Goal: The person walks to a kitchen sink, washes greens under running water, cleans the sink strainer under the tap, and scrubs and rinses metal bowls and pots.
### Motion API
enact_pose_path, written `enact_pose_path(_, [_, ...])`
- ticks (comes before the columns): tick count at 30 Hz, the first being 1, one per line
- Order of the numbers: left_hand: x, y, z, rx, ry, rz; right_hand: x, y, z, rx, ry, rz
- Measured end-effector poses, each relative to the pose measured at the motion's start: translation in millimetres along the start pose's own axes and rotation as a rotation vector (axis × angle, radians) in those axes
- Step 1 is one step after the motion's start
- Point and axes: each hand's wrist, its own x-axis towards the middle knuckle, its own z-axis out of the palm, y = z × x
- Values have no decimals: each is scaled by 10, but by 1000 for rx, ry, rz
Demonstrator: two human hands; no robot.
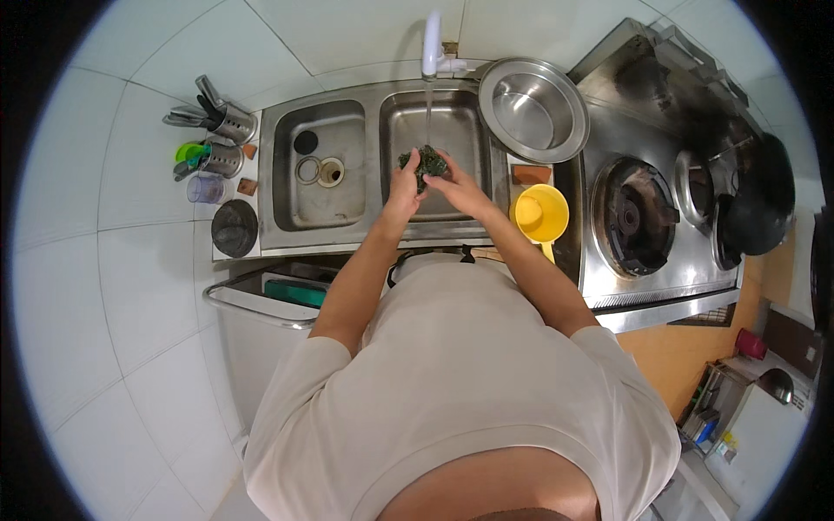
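Observation:
Both my hands hold a clump of dark green leafy material (430, 163) over the right sink basin (466, 195). My left hand (405, 184) grips it from the left, with the thumb on top. On the other side, my right hand (461, 189) has its fingers around the clump's right edge. A thin stream of water (429, 114) runs down from the white faucet (431, 49) onto or just behind the leaves. What the leaves are exactly, I cannot tell.
The left basin (319, 208) holds a drain ring (308, 170) and a black disc (305, 142). A wide steel basin (534, 107) and a yellow dipper (541, 213) stand right of the sink, before the gas stove (632, 221). Knife holders (234, 124) and a stone mortar (234, 228) are left.

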Motion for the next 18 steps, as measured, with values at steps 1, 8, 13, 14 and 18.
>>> enact_pose_path(1, [34,-49,11,4,-9,-5,3,46,-2,62,-43,40])
enact_pose_path(8, [37,-176,199,161,-20,216,-38,-130,15,519,74,324])
enact_pose_path(13, [-1,-179,314,3,-82,310,112,189,-57,365,131,71])
enact_pose_path(14, [13,-185,289,5,-82,312,102,135,-56,298,103,100])
enact_pose_path(18, [-1,-134,264,230,11,264,3,-53,24,168,134,101])
